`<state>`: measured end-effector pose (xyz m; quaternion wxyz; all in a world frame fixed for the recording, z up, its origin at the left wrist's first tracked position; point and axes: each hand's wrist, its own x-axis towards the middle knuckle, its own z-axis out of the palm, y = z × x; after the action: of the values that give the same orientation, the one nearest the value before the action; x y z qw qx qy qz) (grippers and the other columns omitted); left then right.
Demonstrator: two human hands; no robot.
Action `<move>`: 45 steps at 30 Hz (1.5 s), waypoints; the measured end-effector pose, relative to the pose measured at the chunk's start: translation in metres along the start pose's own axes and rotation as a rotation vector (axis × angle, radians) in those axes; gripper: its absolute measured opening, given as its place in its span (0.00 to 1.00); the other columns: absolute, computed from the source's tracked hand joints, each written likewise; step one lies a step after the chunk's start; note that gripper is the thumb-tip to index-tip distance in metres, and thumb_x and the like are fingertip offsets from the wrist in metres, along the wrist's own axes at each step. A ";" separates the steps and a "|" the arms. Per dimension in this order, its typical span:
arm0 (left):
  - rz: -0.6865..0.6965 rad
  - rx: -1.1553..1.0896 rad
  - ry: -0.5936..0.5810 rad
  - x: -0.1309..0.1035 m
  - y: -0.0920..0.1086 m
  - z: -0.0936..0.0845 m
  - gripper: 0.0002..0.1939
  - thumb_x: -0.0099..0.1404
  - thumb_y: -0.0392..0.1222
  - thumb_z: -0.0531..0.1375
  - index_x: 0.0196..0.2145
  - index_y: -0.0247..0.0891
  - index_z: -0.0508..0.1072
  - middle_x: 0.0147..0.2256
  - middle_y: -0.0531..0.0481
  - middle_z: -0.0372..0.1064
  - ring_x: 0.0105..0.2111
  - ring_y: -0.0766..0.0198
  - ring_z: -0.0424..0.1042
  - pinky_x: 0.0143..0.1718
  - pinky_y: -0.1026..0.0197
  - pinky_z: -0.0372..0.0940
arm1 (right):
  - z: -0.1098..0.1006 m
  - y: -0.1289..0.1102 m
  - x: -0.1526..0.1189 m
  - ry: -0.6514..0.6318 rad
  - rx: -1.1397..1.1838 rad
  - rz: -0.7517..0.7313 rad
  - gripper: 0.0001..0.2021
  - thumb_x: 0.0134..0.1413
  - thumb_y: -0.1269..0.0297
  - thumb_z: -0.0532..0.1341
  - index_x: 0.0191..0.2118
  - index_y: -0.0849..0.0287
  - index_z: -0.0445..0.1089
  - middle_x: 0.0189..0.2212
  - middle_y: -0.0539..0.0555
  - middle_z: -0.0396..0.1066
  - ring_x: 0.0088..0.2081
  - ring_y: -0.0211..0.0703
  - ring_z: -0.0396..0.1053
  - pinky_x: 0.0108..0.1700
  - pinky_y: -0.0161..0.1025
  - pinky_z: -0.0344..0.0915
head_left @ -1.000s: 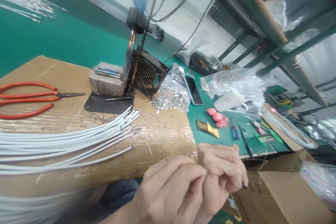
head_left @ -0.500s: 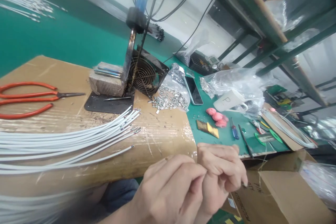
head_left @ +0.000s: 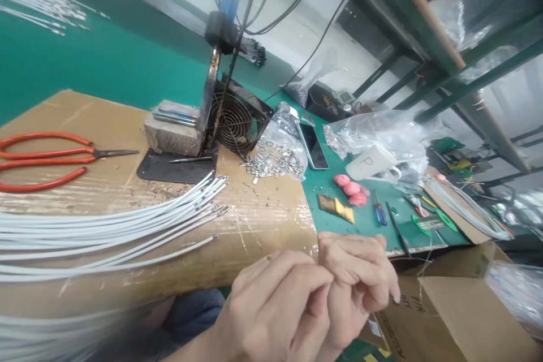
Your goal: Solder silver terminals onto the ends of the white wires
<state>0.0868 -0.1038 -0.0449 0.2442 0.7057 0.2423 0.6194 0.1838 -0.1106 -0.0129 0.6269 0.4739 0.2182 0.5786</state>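
Note:
Both hands are together at the bottom of the head view, in front of the bench edge. My left hand (head_left: 275, 300) is closed, its fingers curled inward. Touching it is my right hand (head_left: 356, 280), also closed with the fingers bent. Whatever they may pinch is hidden behind the fingers. To the left, a bundle of white cables (head_left: 106, 229) with small metal ends lies on a cardboard sheet (head_left: 263, 226). Beyond the hands are a brown-and-yellow sponge (head_left: 335, 207) and pink lumps (head_left: 351, 188).
Orange-handled scissors (head_left: 46, 161) lie at left. A soldering iron (head_left: 220, 34) stands upright by a fan (head_left: 237, 116). Small metal connectors (head_left: 274, 161), a phone (head_left: 313, 146), a white mug (head_left: 371, 163) and a screwdriver (head_left: 379, 212) lie farther back. An open carton (head_left: 462, 311) is at right.

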 end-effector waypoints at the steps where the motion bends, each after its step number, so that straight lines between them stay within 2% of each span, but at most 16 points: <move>1: -0.019 0.009 0.000 0.000 0.000 0.000 0.11 0.65 0.21 0.58 0.35 0.36 0.73 0.27 0.50 0.77 0.26 0.67 0.77 0.30 0.66 0.71 | 0.000 -0.001 0.000 0.001 -0.003 -0.001 0.24 0.68 0.77 0.62 0.17 0.65 0.70 0.14 0.51 0.61 0.15 0.27 0.49 0.20 0.34 0.41; 4: -0.034 0.023 0.001 0.001 0.001 0.001 0.12 0.65 0.21 0.58 0.35 0.36 0.74 0.28 0.51 0.77 0.27 0.67 0.77 0.30 0.66 0.71 | 0.002 -0.005 0.000 0.001 -0.019 0.021 0.25 0.69 0.74 0.62 0.16 0.65 0.69 0.13 0.49 0.61 0.15 0.26 0.49 0.19 0.31 0.42; 10: -0.050 -0.023 0.012 0.001 0.000 0.001 0.12 0.62 0.20 0.59 0.34 0.34 0.75 0.27 0.51 0.77 0.26 0.68 0.76 0.30 0.67 0.70 | 0.006 -0.012 -0.002 -0.013 -0.063 0.029 0.25 0.71 0.60 0.65 0.20 0.63 0.67 0.14 0.40 0.61 0.15 0.25 0.54 0.15 0.25 0.47; 18: -0.042 -0.069 0.009 0.002 0.001 -0.001 0.13 0.61 0.18 0.58 0.34 0.33 0.75 0.27 0.49 0.76 0.26 0.67 0.75 0.28 0.67 0.70 | 0.004 -0.010 -0.002 -0.020 -0.069 0.024 0.26 0.71 0.59 0.65 0.20 0.63 0.66 0.14 0.40 0.60 0.14 0.25 0.52 0.15 0.24 0.46; 22: -0.094 -0.086 -0.019 -0.002 -0.001 -0.002 0.13 0.63 0.19 0.59 0.36 0.36 0.74 0.29 0.51 0.76 0.28 0.67 0.76 0.31 0.67 0.71 | 0.006 -0.011 -0.001 -0.026 -0.058 0.023 0.25 0.71 0.60 0.65 0.20 0.63 0.66 0.14 0.40 0.60 0.14 0.25 0.52 0.15 0.24 0.46; 25: -0.118 -0.089 -0.041 -0.006 -0.002 -0.003 0.14 0.62 0.20 0.60 0.37 0.37 0.74 0.30 0.52 0.76 0.28 0.68 0.76 0.32 0.67 0.71 | 0.007 -0.010 0.000 -0.020 -0.044 0.028 0.25 0.70 0.65 0.64 0.18 0.63 0.67 0.13 0.42 0.61 0.14 0.24 0.49 0.15 0.25 0.44; 29: -0.153 -0.110 -0.032 -0.006 -0.002 -0.003 0.15 0.60 0.20 0.61 0.38 0.38 0.74 0.30 0.54 0.76 0.27 0.69 0.76 0.32 0.68 0.71 | 0.006 -0.005 0.000 0.003 -0.010 0.010 0.26 0.69 0.76 0.62 0.16 0.65 0.69 0.13 0.50 0.62 0.15 0.26 0.48 0.18 0.31 0.42; 35: -0.355 -0.228 -0.068 -0.004 0.000 0.001 0.19 0.53 0.25 0.70 0.41 0.39 0.77 0.36 0.53 0.77 0.33 0.66 0.77 0.36 0.66 0.73 | 0.000 -0.001 -0.001 -0.053 0.058 -0.015 0.22 0.63 0.86 0.57 0.18 0.66 0.71 0.16 0.53 0.63 0.16 0.30 0.49 0.21 0.36 0.40; 40: -0.370 -0.259 -0.007 -0.003 0.004 0.008 0.10 0.58 0.25 0.68 0.33 0.38 0.76 0.31 0.53 0.76 0.31 0.66 0.77 0.32 0.65 0.71 | 0.003 0.001 -0.002 -0.066 0.096 -0.025 0.23 0.58 0.91 0.54 0.19 0.65 0.72 0.16 0.53 0.64 0.16 0.31 0.49 0.21 0.37 0.39; 45: -0.380 -0.277 0.003 0.000 0.007 0.011 0.09 0.59 0.24 0.66 0.30 0.37 0.76 0.29 0.52 0.74 0.29 0.66 0.76 0.30 0.65 0.70 | 0.004 0.001 -0.001 -0.093 0.149 -0.048 0.23 0.55 0.93 0.52 0.19 0.66 0.73 0.16 0.54 0.65 0.16 0.32 0.49 0.20 0.37 0.38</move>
<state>0.0980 -0.1092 -0.0416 0.4505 0.6061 0.2838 0.5909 0.1867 -0.1126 -0.0107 0.6130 0.5402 0.2424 0.5232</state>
